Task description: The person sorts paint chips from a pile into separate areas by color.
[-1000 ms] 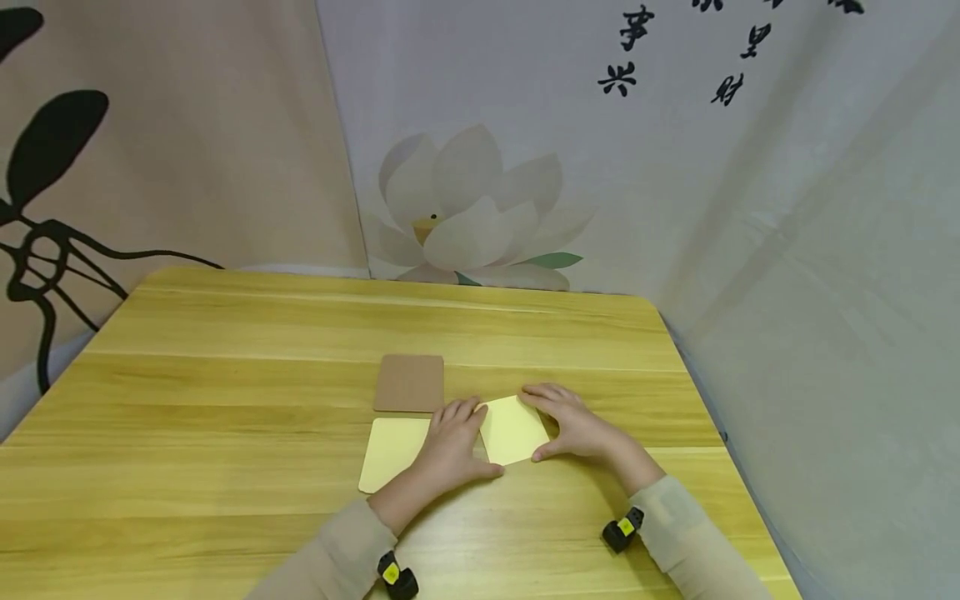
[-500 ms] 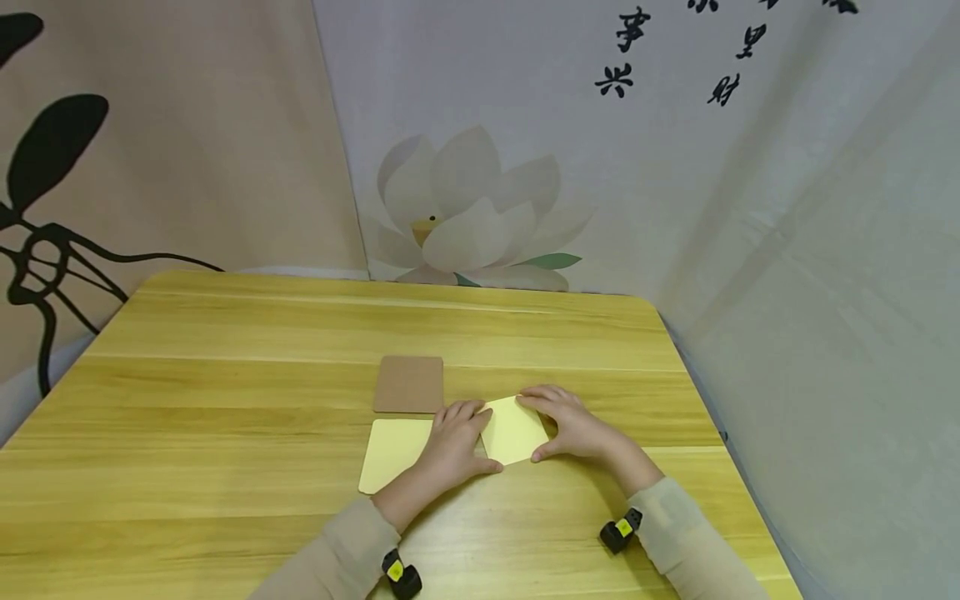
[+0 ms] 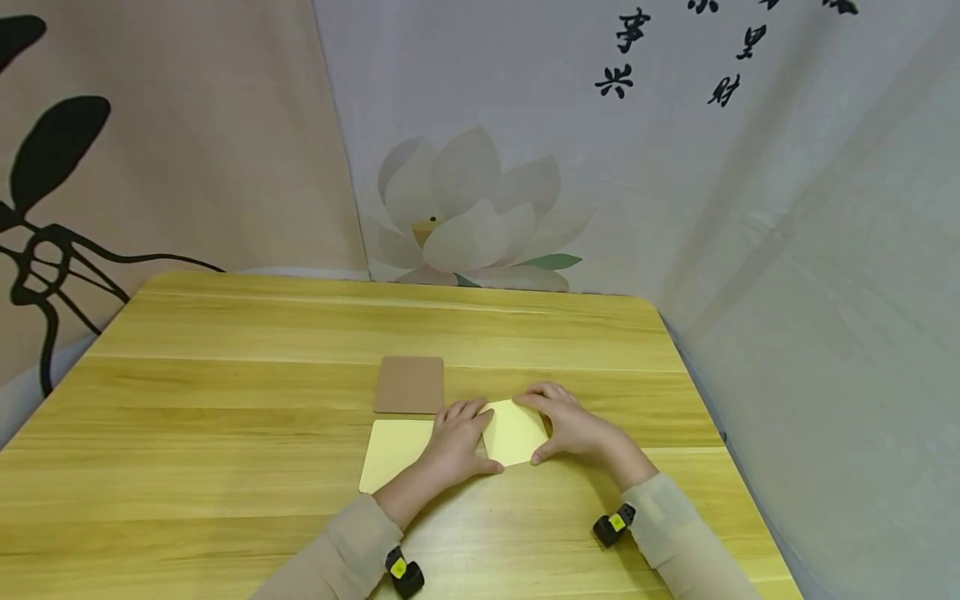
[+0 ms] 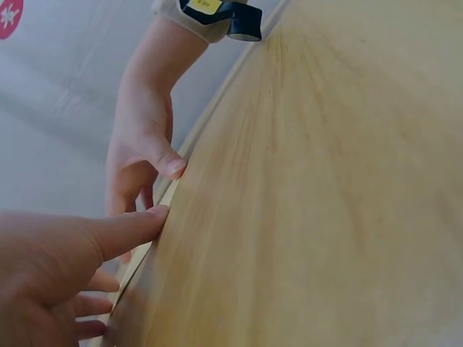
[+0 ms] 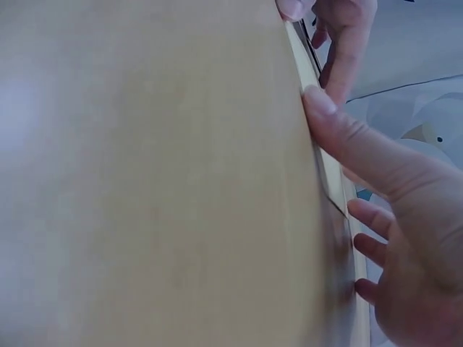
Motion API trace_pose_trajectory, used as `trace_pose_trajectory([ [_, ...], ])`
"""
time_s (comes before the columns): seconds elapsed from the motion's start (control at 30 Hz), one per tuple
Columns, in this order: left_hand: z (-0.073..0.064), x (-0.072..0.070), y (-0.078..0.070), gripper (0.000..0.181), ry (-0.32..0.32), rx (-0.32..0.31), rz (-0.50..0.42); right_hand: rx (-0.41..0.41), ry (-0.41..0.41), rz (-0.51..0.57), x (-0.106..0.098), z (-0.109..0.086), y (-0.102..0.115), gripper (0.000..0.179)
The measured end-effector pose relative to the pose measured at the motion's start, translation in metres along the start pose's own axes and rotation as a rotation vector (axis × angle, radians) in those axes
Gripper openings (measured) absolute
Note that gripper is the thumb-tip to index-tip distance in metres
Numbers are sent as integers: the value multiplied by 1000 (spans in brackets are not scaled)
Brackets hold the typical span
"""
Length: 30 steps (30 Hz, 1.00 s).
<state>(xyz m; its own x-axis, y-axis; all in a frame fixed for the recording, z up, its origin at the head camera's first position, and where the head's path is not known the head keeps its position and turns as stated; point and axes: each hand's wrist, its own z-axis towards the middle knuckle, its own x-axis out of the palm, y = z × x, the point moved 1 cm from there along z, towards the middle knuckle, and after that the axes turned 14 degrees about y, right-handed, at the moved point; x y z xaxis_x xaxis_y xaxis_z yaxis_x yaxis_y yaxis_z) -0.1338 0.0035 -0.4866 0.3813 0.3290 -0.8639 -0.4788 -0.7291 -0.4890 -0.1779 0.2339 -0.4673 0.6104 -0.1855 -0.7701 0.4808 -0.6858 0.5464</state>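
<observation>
A pale yellow square card (image 3: 514,433) lies turned at an angle between my two hands, close over the table. My left hand (image 3: 454,446) holds its left side, index finger at the upper left corner and thumb by the lower corner. On the other side my right hand (image 3: 573,429) grips the card, with index finger at the top and thumb at the lower right. Both wrist views show the card (image 5: 333,177) nearly edge-on, thumbs along its near side. A second yellow square card (image 3: 393,450) is partly hidden by my left hand. Beyond it lies a brown square card (image 3: 409,385).
The wooden table (image 3: 225,400) reaches back to a hanging cloth (image 3: 480,83) with a printed lotus and dark characters. A black wrist camera (image 3: 405,575) sits at my left cuff, another wrist camera (image 3: 613,525) at my right.
My right hand has shifted slightly left, and the card between my hands has turned a little. My left hand and the other two cards stay nearly as they were.
</observation>
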Motion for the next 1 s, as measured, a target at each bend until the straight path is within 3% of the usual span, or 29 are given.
trace_pose_trajectory([
  [0.63,6,2,2,93,-10,32,-37,29,-48,19,13,-10,-5,105],
  [0.83,7,3,3,98,3,30,-11,34,-89,-21,17,-10,-3,105],
  [1.0,5,2,5,101,-25,37,29,30,-130,-32,21,-9,1,106],
])
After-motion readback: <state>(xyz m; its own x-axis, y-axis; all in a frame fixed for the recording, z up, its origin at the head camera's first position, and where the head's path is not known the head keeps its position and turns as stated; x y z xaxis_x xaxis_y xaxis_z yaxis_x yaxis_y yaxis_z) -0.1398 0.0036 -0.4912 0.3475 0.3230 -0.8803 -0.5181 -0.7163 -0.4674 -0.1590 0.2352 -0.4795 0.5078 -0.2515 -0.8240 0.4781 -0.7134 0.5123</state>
